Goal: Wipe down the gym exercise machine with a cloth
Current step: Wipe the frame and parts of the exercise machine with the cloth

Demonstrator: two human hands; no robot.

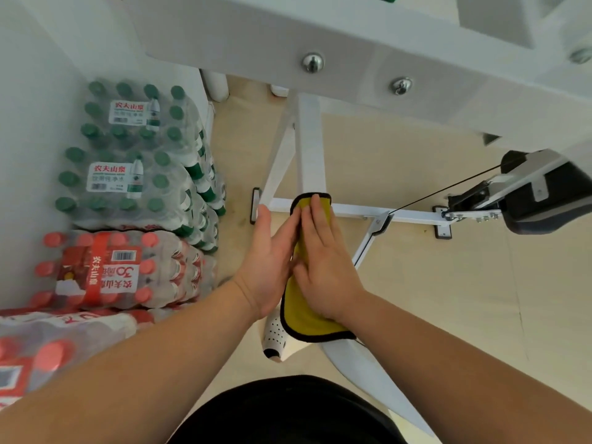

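A yellow cloth (306, 315) with a black edge is draped along a white upright bar of the gym machine (309, 149). My left hand (272, 251) lies flat against the cloth's left side, fingers straight. My right hand (323, 251) presses flat on top of the cloth, its fingers reaching the cloth's far end. Both hands sandwich the cloth around the bar. The bar under the cloth is hidden; it shows again below the cloth near my body.
Shrink-wrapped packs of green-capped bottles (137, 155) and red-capped bottles (118, 267) are stacked at the left against a white wall. The machine's white base crossbar (413, 215), a black cable (448, 187) and a dark pulley part (538, 193) lie to the right over beige floor.
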